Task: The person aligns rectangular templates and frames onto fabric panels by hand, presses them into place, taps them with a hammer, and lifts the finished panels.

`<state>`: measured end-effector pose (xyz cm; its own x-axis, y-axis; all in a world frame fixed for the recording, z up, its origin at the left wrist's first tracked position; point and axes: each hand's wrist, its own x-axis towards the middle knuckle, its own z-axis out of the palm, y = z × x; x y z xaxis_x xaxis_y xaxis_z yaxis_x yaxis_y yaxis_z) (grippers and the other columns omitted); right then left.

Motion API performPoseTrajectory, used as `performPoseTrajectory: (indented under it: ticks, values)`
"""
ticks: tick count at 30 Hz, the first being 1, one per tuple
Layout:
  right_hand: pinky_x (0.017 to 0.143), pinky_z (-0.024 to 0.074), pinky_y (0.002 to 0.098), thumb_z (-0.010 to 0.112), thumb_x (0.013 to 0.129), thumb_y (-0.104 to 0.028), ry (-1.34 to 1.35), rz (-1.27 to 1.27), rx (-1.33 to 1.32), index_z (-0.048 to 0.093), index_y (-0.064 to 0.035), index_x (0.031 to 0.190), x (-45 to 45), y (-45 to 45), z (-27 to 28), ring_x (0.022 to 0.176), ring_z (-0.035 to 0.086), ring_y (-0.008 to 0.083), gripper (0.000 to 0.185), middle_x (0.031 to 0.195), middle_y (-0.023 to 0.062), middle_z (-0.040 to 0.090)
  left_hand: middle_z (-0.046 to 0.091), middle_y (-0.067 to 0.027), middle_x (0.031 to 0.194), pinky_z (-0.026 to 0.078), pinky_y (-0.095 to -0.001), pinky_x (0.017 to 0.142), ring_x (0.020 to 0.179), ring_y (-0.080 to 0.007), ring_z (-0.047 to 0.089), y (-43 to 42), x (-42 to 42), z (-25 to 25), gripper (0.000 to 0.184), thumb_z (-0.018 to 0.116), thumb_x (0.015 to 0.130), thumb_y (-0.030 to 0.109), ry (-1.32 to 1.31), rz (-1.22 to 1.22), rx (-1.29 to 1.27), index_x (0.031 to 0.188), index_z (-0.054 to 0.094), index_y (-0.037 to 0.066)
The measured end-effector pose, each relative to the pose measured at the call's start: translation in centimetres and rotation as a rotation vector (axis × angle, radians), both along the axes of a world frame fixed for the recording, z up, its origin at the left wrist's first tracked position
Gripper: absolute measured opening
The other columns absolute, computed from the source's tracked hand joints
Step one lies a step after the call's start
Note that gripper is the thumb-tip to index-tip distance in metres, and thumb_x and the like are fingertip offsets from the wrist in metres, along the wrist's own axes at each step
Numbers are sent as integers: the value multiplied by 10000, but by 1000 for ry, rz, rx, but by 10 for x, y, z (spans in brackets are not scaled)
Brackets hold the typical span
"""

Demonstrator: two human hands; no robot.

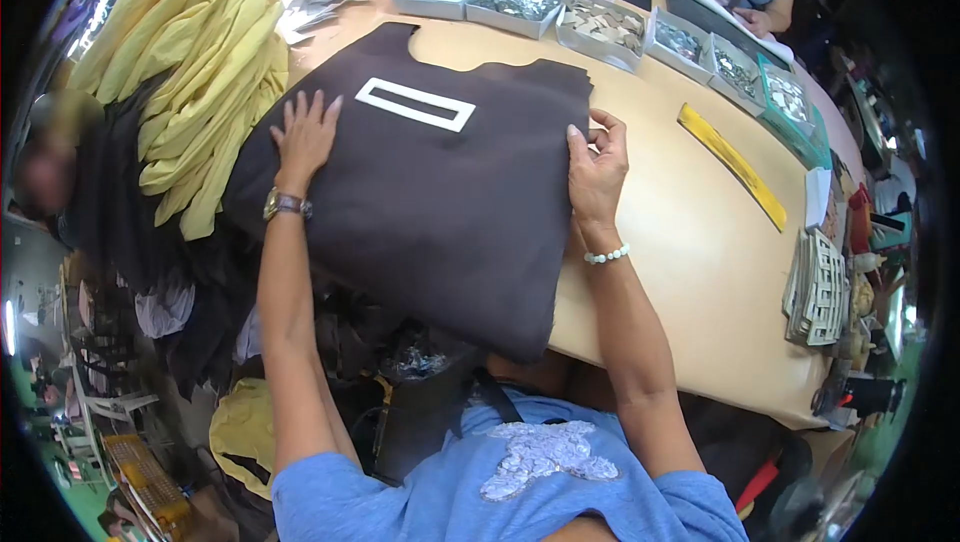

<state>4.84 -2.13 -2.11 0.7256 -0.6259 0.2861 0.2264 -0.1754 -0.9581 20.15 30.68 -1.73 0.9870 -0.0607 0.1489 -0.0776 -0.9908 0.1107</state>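
Note:
A stack of dark brown cut garment panels [450, 202], with a curved neckline cut at its top, lies on the table and overhangs its front edge. On its upper part rests a white rectangular frame-shaped template [415, 104] with a long slot, slightly tilted. My left hand [305, 137] is spread flat on the left side of the cloth, left of the template, and wears a watch. At the right edge of the panels, my right hand [598, 164] has curled fingers, its thumb against the cloth edge.
Yellow fabric pieces [215, 72] are heaped at the left. Along the far edge stand several boxes of small parts, one holding pale pieces [600, 27]. A yellow strip [732, 164] lies on the table [670, 272]. White slotted templates [822, 287] sit far right. Another person's hands [755, 20] show at the back.

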Motion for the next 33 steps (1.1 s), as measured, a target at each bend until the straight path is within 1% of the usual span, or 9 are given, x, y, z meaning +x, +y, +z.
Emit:
performPoseTrajectory:
  ticks: [2, 6, 12, 16, 17, 20, 21, 25, 33]
  values:
    - [545, 411, 221, 636, 822, -59, 18, 6, 5, 523, -2, 1079, -1, -1, -1, 601, 443, 71, 287, 722, 4, 480, 218, -150, 1504, 130, -651, 1045, 1386, -360, 177, 15, -2, -4, 628, 286, 931, 557, 33, -2, -29, 1431, 316, 179]
    - [524, 397, 209, 652, 806, -50, 43, 25, 9, 524, 3, 1075, -2, 0, 6, 583, 425, 52, 303, 749, -1, 483, 221, -180, 1494, 154, -631, 1055, 1379, -369, 187, 2, -4, 11, 675, 303, 929, 549, -11, -18, -37, 1427, 300, 94]
    - [523, 409, 211, 644, 814, -68, 60, 40, 43, 525, 10, 1082, -4, -4, 9, 582, 464, 48, 304, 741, 12, 528, 301, -194, 1452, 220, -623, 1033, 1347, -377, 260, -101, -35, 31, 682, 366, 913, 556, -95, -387, -14, 1388, 359, 67]
    - [549, 449, 228, 608, 824, -98, 86, -8, 64, 557, 19, 1077, -9, -27, 12, 586, 526, 84, 283, 758, 42, 587, 318, -170, 1451, 179, -620, 1050, 1355, -366, 246, -133, -39, 7, 725, 367, 889, 601, -26, -429, 58, 1387, 367, 74]
    - [560, 462, 234, 595, 823, -100, 87, -26, 73, 572, 24, 1070, -8, -35, 9, 586, 541, 98, 277, 764, 51, 601, 311, -158, 1460, 150, -615, 1060, 1365, -353, 231, -132, -37, 7, 734, 377, 880, 609, 18, -415, -39, 1386, 375, 77]
    - [608, 488, 249, 551, 789, -64, 226, 90, -90, 632, 21, 1037, -7, -46, -3, 600, 566, 136, 274, 807, 78, 619, 304, -158, 1466, 140, -613, 1064, 1369, -344, 228, -129, -35, 4, 737, 396, 873, 605, 21, -414, -94, 1386, 380, 76]
    - [700, 494, 275, 556, 731, -89, 197, 139, -49, 668, -1, 1020, -7, -41, -3, 700, 592, 174, 323, 877, 101, 613, 307, -160, 1465, 133, -611, 1067, 1369, -342, 232, -130, -36, 5, 748, 408, 865, 613, 18, -409, -108, 1383, 388, 73]
    - [829, 468, 321, 607, 667, -218, 379, 232, -323, 668, -16, 1037, -15, -32, 11, 857, 582, 237, 426, 955, 108, 585, 299, -145, 1474, 114, -605, 1071, 1381, -318, 220, -130, -36, 5, 716, 410, 875, 590, 16, -396, -71, 1398, 376, 102]
    - [758, 494, 347, 636, 763, -140, 321, 105, -517, 699, -56, 931, -15, -23, 5, 809, 602, 259, 198, 935, 90, 602, 287, -149, 1478, 135, -629, 1055, 1374, -330, 230, -127, -32, -2, 720, 419, 868, 595, -11, -431, 8, 1395, 378, 107]
